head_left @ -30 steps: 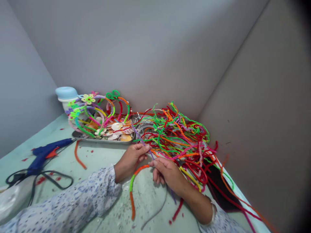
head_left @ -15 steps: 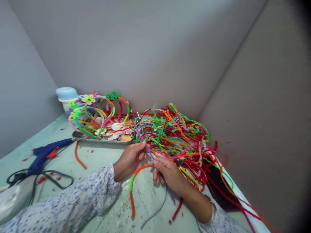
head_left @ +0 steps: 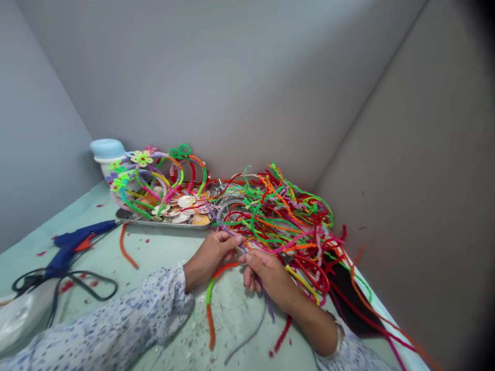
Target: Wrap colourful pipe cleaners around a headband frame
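Observation:
My left hand (head_left: 211, 253) and my right hand (head_left: 266, 275) meet over the pale green table (head_left: 162, 257), both pinching a purple pipe cleaner (head_left: 216, 219) that runs up left towards the tray and trails down past my right palm. Just under the fingertips curves a thin headband (head_left: 211, 304) wrapped in orange and green pipe cleaner, its bare grey end (head_left: 247, 337) lying toward me. A big tangle of coloured pipe cleaners (head_left: 290, 221) lies right behind my right hand.
A metal tray (head_left: 162, 220) holds shells and finished wrapped headbands (head_left: 154, 175). A blue-lidded jar (head_left: 106, 152) stands behind it. A blue glue gun (head_left: 73, 245) and black cord (head_left: 65, 283) lie at left. A loose orange pipe cleaner (head_left: 126, 250) and red scraps dot the table. Grey walls close in behind and right.
The purple pipe cleaner has slid through my fingers, with more of it now trailing below my right hand. Both hands stay almost in place.

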Motion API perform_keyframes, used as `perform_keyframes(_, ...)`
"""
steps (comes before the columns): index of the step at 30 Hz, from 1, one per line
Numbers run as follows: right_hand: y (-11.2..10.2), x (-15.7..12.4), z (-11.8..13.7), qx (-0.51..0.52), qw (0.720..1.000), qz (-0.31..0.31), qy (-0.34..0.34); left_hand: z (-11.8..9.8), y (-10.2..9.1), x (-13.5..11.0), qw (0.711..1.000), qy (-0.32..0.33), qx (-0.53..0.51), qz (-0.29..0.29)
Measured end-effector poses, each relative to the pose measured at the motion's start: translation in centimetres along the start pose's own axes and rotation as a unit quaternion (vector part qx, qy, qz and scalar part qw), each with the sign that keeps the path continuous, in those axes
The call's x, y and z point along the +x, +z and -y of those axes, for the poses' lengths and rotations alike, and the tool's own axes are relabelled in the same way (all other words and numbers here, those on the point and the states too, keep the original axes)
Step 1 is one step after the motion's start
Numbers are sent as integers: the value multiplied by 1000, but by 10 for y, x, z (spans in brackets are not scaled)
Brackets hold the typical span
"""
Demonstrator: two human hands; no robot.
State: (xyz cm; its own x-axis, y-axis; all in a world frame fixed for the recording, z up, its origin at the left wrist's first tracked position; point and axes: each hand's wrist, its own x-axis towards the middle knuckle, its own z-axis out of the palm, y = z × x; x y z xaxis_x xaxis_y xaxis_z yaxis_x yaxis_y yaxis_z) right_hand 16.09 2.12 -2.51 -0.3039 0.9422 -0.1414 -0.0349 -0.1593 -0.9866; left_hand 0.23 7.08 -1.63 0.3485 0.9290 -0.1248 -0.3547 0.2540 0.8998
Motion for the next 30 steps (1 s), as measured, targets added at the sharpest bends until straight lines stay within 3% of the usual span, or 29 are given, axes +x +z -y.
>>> perform_keyframes(14,-1,0,0,8,1000,15,3,-6,2,2,1000,8,-1,-26)
perform_keyframes(21,-1,-2,2,12,1000,-1,-4,0,-2,3,1000,-4,11,11)
perform_keyframes(30,-1,-4,4,-18,999,23,-17,-5,-4,5,999,28,-26,-5)
